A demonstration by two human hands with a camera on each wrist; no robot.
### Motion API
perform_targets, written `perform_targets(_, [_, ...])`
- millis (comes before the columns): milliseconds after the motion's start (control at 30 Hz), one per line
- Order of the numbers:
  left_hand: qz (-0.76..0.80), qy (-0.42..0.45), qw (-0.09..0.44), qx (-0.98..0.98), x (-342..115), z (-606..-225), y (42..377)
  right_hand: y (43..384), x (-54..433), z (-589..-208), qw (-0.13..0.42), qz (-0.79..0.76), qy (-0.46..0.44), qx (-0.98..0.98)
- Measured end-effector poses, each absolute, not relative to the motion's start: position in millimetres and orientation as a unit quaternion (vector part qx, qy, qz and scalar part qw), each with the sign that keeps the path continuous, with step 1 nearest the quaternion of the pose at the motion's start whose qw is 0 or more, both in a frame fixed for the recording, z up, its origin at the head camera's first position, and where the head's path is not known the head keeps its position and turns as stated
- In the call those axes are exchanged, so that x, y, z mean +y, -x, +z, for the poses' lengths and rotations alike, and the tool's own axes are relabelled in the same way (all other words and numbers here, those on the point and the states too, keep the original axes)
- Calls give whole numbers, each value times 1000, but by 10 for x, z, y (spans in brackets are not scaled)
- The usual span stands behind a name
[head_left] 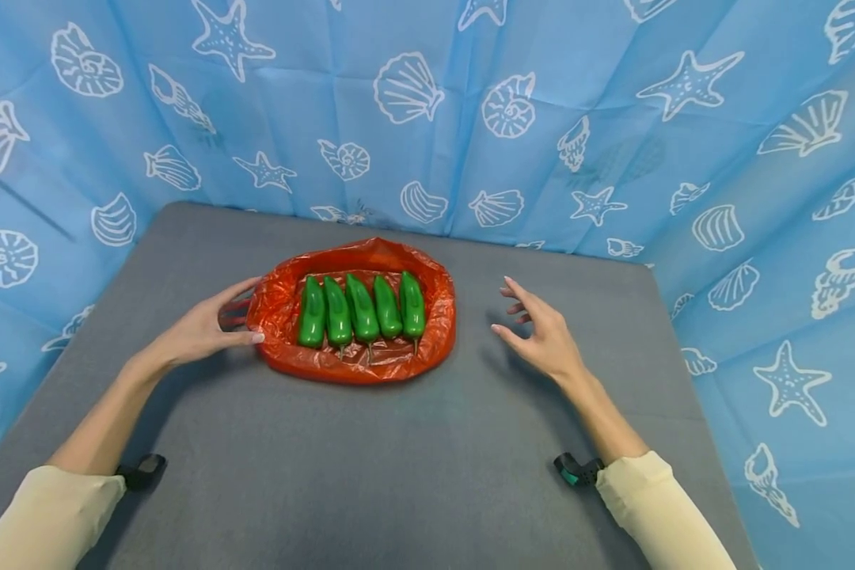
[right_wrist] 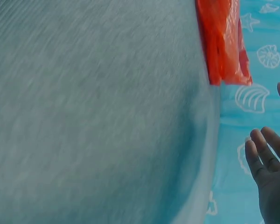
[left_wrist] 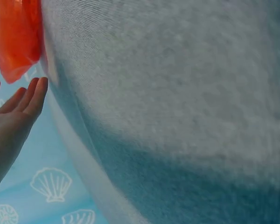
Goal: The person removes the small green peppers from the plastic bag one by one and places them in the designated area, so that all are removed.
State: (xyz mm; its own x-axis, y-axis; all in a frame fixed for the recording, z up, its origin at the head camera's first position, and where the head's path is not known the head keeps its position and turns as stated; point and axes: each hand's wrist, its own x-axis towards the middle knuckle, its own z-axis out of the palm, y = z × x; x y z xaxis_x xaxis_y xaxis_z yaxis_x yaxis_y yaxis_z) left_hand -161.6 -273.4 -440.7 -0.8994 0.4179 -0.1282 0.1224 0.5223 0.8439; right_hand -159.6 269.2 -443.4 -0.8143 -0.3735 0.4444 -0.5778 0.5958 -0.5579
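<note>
An orange-red plastic bag (head_left: 356,374) lies spread on the table, its rim rolled into an oval bowl shape. Inside, several green peppers (head_left: 362,309) stand side by side in a row, stems toward the front. My left hand (head_left: 203,323) is at the bag's left end, thumb and fingers spread apart with the fingertips right at the rim. In the left wrist view, straight fingers (left_wrist: 32,99) reach up close below the bag (left_wrist: 18,39). Off to the bag's right, my right hand (head_left: 541,332) hovers over the table with relaxed, parted fingers, holding nothing.
A grey cloth covers the table (head_left: 370,475). Blue curtains (head_left: 442,150) printed with white shells and starfish hang behind it and along both sides. Dark wrist straps (head_left: 142,473) sit at the sleeve cuffs.
</note>
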Motion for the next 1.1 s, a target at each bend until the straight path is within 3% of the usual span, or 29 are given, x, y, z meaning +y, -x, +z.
perform_targets(467, [437,-130,190,870,-2656,-4395,1721,1750,2221,-4396,93,453,-263,-847])
perform_targets(767, [436,-115,219,866,-2598,-4427,1779,1687,1865,-4105,19,480,-252,-840])
perform_targets(1100, [435,-111,239,861,-2561,-4421,1838,1939,1771,-4477,-20,489,-228,-842])
